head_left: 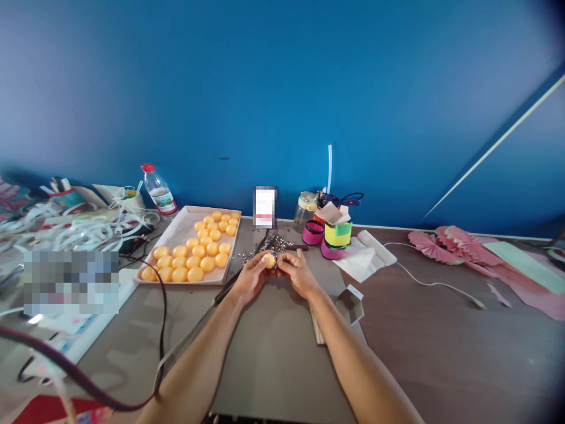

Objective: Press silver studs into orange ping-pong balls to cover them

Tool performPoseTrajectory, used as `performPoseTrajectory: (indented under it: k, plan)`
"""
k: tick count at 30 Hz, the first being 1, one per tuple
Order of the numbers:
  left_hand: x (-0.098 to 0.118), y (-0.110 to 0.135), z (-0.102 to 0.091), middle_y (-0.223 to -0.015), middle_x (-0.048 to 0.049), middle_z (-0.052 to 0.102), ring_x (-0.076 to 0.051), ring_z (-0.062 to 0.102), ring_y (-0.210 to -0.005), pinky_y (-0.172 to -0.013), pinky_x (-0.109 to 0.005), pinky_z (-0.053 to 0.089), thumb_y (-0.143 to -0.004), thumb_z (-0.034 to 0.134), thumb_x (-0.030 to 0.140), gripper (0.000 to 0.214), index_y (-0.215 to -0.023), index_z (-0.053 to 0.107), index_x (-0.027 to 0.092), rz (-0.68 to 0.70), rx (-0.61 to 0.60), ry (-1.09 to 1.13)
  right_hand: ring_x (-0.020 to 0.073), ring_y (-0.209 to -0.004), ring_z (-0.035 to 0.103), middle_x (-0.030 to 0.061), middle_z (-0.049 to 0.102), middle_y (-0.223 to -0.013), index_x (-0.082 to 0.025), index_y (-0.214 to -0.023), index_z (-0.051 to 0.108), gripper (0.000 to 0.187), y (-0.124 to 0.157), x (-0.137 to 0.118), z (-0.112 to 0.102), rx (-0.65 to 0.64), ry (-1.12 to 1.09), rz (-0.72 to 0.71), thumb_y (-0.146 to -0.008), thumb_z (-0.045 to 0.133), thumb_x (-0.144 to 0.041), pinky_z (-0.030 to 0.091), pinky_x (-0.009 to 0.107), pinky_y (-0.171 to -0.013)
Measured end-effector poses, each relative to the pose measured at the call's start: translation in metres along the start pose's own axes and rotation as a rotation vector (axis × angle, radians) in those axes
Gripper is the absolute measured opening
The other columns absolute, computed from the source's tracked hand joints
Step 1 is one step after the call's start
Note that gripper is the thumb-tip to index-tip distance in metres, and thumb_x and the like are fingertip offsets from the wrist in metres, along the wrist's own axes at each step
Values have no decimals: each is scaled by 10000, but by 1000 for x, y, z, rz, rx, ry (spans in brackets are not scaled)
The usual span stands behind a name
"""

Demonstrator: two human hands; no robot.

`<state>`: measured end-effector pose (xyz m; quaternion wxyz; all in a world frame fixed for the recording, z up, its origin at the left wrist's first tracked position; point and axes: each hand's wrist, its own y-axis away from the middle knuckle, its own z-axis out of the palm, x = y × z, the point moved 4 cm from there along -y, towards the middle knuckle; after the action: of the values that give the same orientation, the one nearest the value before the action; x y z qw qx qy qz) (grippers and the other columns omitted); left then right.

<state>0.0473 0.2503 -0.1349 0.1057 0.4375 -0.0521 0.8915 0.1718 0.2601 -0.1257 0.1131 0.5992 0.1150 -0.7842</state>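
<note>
The fingers [261, 267] of the left hand [251, 280] are closed in a pinch around a small, round yellow piece [269, 260]. They hold it up over the gray table [269, 365]. The fingers of the right hand [299, 274] are bent close together at its right side. I cannot tell if they pinch its edge or some tiny part.

The piece looks light, hard and smooth, so it may slip a little. A big squeeze might scratch or crack it. The best place to hold it seems to be the rim, with a thumb and a finger.

It sits at the left fingertips, with the right fingertips just beside it.

On the far left is a messy pile of white strips [83, 215]. Next comes a white tray [176, 227] with more yellow rounds [195, 274] in it. Little shiny bits [285, 242] lie behind the hands. Then come a clear jar [304, 213] and, far right, pink paper fans [463, 250].
</note>
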Motion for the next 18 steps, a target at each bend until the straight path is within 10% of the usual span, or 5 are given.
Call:
performPoseTrajectory:
  k: [18]
  plan:
    - [2, 5, 0, -815, -31, 644, -142, 577, -655, -648, -281, 466, -728, 722, 340, 369, -1045, 662, 162, 68, 32, -202, 158, -523, 539, -45, 538, -597, -254, -697, 448, 235, 0, 5, -2, 79, 205, -33, -736, 616, -414, 456, 319, -552]
